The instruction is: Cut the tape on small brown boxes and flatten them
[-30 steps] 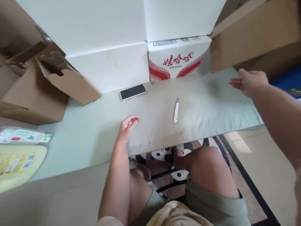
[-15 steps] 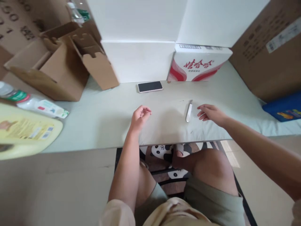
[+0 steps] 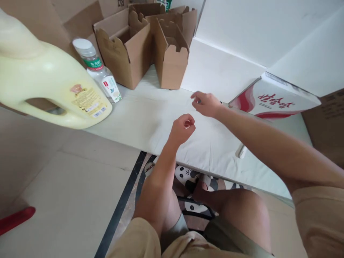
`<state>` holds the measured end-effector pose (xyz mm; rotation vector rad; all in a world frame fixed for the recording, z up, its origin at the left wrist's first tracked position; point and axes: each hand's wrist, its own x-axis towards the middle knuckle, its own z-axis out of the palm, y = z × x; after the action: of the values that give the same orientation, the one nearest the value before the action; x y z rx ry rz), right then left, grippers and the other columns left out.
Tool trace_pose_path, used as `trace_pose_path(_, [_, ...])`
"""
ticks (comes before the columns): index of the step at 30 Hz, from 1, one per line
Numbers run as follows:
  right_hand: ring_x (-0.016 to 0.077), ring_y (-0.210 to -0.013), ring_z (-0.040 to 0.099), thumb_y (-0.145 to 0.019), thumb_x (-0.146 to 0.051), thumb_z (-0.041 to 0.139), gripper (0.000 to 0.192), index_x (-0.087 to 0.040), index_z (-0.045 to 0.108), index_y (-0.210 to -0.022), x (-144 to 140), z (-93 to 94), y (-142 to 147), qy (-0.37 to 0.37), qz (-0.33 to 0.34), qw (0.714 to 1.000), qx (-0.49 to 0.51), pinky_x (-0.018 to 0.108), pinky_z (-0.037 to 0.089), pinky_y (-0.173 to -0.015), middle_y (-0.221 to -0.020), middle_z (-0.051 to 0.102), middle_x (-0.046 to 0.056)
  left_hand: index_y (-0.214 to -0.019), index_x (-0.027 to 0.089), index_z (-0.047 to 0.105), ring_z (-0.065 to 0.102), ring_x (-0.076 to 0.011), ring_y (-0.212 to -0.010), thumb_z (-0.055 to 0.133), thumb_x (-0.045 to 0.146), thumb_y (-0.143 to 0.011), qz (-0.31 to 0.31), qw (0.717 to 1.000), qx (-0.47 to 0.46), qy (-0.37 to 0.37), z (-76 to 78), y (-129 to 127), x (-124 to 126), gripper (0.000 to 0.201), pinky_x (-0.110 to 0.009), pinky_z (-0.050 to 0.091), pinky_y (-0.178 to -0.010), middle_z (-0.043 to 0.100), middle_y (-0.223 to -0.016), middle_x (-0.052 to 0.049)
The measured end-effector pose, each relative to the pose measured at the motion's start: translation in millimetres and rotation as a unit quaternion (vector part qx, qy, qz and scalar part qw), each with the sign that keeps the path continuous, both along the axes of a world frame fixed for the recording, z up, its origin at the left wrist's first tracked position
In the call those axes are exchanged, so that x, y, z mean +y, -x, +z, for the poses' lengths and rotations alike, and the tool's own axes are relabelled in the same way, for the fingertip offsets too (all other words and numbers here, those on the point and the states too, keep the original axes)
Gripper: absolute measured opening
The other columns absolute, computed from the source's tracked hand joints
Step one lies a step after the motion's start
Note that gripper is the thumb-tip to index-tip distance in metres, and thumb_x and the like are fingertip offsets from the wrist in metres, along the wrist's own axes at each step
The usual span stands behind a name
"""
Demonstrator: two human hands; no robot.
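Red Chinese brand characters, 娃哈哈, printed on white carton with red wave pattern; smaller line beneath too small to be read. Labels seen on yellow detergent jug and clear water bottle, print illegible. Dark marks on brown cardboard box at top edge, cut off, unreadable.

Two hands, left and right, two open brown cartons, one yellow jug, one clear bottle, one red-and-white box, and one white cutter.
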<state>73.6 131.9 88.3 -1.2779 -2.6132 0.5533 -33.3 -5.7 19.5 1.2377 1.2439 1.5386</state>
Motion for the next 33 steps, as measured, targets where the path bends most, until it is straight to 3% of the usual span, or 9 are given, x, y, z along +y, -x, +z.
trace_pose_path(7, [0.037,-0.124,0.06,-0.079,-0.019,0.068,0.059,-0.024,0.05,-0.135,64.0,38.7,104.7,-0.177,0.027,0.984,0.026,0.056,0.05,-0.104,-0.163,0.033,0.015,-0.071,0.019,0.052,0.054,-0.01,-0.071,0.055,0.009,-0.073,-0.008,1.0,-0.004,0.023,-1.1,6.1,2.9,0.011,-0.027,0.042,-0.069,0.057,-0.075,0.002])
trace_pose_path(12, [0.0371,-0.114,0.064,-0.072,-0.016,0.068,0.058,-0.02,0.057,-0.129,111.2,42.7,125.0,-0.177,-0.029,0.984,-0.019,0.059,0.049,-0.097,-0.125,0.064,0.014,-0.071,0.02,0.051,0.055,-0.01,-0.071,0.056,0.011,-0.073,0.007,0.999,-0.012,0.03,-4.5,2.8,12.0,0.011,-0.025,0.042,-0.067,0.056,-0.075,0.002])
trace_pose_path(16, [0.0291,-0.08,0.061,-0.074,-0.021,0.069,0.013,-0.031,0.062,-0.076,102.4,30.4,100.1,-0.225,0.067,0.971,0.05,0.051,0.054,-0.076,-0.092,0.069,0.008,-0.086,0.023,0.055,0.061,-0.0166,-0.089,0.059,0.013,-0.077,0.144,0.989,0.033,-0.017,-15.1,0.4,22.5,0.014,-0.03,0.049,-0.078,0.063,-0.095,-0.004])
trace_pose_path(20, [0.0229,-0.072,0.056,-0.082,-0.025,0.06,0.005,-0.029,0.061,-0.082,25.7,38.9,26.4,-0.262,0.1,0.951,0.127,0.038,0.048,-0.066,-0.085,0.067,0.006,-0.114,0.021,0.05,0.051,-0.0249,-0.124,0.062,0.019,-0.081,0.429,0.902,0.017,-0.051,-25.2,17.2,23.4,0.035,-0.043,0.04,-0.112,0.055,-0.122,-0.012])
trace_pose_path(22, [0.0213,-0.069,0.055,-0.082,-0.022,0.057,0.006,-0.025,0.061,-0.081,-24.4,45.6,-25.2,-0.27,0.073,0.952,0.127,0.036,0.045,-0.064,-0.081,0.064,0.005,-0.12,0.022,0.046,0.044,-0.0243,-0.136,0.058,0.024,-0.088,0.487,0.871,-0.022,-0.059,-26.5,28.7,21.8,0.035,-0.043,0.031,-0.121,0.048,-0.135,-0.011])
trace_pose_path(25, [0.0193,-0.066,0.056,-0.079,-0.016,0.052,0.012,-0.023,0.06,-0.076,-88.1,39.7,-105.6,-0.274,0.044,0.942,0.19,0.035,0.045,-0.064,-0.075,0.061,0.003,-0.126,0.023,0.048,0.042,-0.024,-0.142,0.052,0.042,-0.096,0.438,0.887,-0.08,-0.12,-24.0,31.3,22.2,0.035,-0.041,0.03,-0.123,0.049,-0.141,-0.01])
trace_pose_path(28, [0.0205,-0.072,0.06,-0.08,-0.012,0.049,0.02,-0.023,0.065,-0.08,-124.6,10.6,-169.9,-0.3,-0.08,0.907,0.284,0.039,0.047,-0.072,-0.079,0.066,0.003,-0.121,0.019,0.061,0.058,-0.0281,-0.128,0.049,0.065,-0.095,0.226,0.95,-0.113,-0.183,-18.1,5.1,24.7,0.055,-0.043,0.042,-0.114,0.062,-0.131,-0.012])
trace_pose_path(31, [0.028,-0.106,0.063,-0.09,-0.017,0.047,0.028,-0.026,0.073,-0.098,-140.9,-23.3,-208.1,-0.315,-0.182,0.861,0.356,0.052,0.046,-0.099,-0.102,0.073,0.006,-0.118,0.023,0.069,0.06,-0.0339,-0.131,0.053,0.079,-0.086,0.004,0.982,-0.105,-0.154,-11.6,-38.4,22.6,0.067,-0.048,0.047,-0.112,0.067,-0.13,-0.008])
trace_pose_path(33, [0.0305,-0.134,0.051,-0.097,-0.024,0.043,0.034,-0.028,0.072,-0.116,-145.6,-39.3,-223.6,-0.284,-0.204,0.848,0.398,0.058,0.038,-0.113,-0.122,0.07,0.007,-0.118,0.026,0.071,0.056,-0.0368,-0.137,0.053,0.082,-0.083,-0.039,0.984,-0.119,-0.126,-8.1,-65.1,16.8,0.068,-0.052,0.046,-0.114,0.068,-0.131,-0.006])
